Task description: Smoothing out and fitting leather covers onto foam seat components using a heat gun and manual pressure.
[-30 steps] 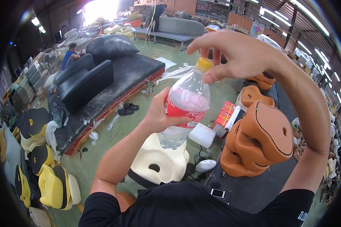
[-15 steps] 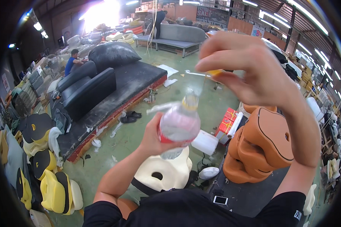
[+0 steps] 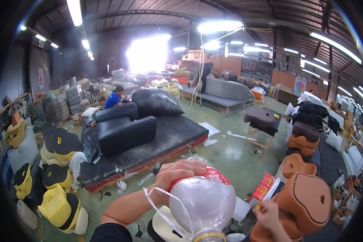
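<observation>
My left hand (image 3: 180, 174) is wrapped round a large clear plastic bottle (image 3: 205, 201) with a red label. The bottle is tipped, its base pointing away and its yellow-ringed neck toward me at the lower edge. From the neck a white carrying strap (image 3: 159, 192) loops out to the left. Lower right, my right hand (image 3: 269, 215) pinches a small yellow bottle cap (image 3: 257, 207), mostly covered by the fingers. Behind that hand stands a stack of brown moulded seat cushions (image 3: 306, 197).
A cream foam cushion (image 3: 165, 224) lies below the bottle. Yellow and black foam pieces (image 3: 58, 205) stand at left. Ahead is a low black platform (image 3: 173, 131) with a black sofa piece (image 3: 127, 133); a person in blue (image 3: 113, 100) sits behind it. A red box (image 3: 263, 185) stands near the cushions.
The bottle has gone from upright to tipped, its neck now toward me. My right hand has dropped from above the bottle to the lower right with the cap. The view has tilted up.
</observation>
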A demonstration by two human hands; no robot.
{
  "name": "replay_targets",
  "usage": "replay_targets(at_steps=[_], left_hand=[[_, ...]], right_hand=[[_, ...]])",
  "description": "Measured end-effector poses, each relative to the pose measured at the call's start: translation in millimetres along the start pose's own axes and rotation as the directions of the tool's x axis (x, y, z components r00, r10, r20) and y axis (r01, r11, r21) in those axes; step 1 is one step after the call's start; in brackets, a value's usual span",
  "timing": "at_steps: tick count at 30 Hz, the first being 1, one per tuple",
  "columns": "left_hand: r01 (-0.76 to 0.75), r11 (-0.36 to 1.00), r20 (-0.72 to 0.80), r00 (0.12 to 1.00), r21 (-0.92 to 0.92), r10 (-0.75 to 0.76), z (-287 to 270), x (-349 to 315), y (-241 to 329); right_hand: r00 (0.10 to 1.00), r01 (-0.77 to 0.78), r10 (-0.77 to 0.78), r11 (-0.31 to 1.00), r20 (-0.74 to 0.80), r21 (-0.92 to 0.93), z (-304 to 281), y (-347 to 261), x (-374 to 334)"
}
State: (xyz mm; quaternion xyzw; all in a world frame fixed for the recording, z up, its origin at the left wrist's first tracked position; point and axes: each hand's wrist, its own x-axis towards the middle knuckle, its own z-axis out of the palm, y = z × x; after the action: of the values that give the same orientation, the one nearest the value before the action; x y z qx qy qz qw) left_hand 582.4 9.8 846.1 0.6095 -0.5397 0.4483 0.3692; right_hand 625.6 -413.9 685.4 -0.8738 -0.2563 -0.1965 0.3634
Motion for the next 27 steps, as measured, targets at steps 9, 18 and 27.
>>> replay_targets(at_steps=[9,18,27], left_hand=[[-0.169,0.977,0.127,0.980,0.133,0.153,-21.1,66.8,15.3],[-0.287,0.936,0.198,0.949,0.204,0.247,-23.1,106.4,27.1],[-0.386,0.885,0.245,0.913,0.259,0.326,-31.7,135.4,39.3]], right_hand=[[0.965,-0.253,0.248,0.965,0.081,0.065,65.6,40.4,-105.0],[0.941,-0.333,0.324,0.936,0.095,0.110,69.9,31.3,-114.5],[0.960,-0.270,0.262,0.960,0.094,0.078,87.7,42.2,-125.7]])
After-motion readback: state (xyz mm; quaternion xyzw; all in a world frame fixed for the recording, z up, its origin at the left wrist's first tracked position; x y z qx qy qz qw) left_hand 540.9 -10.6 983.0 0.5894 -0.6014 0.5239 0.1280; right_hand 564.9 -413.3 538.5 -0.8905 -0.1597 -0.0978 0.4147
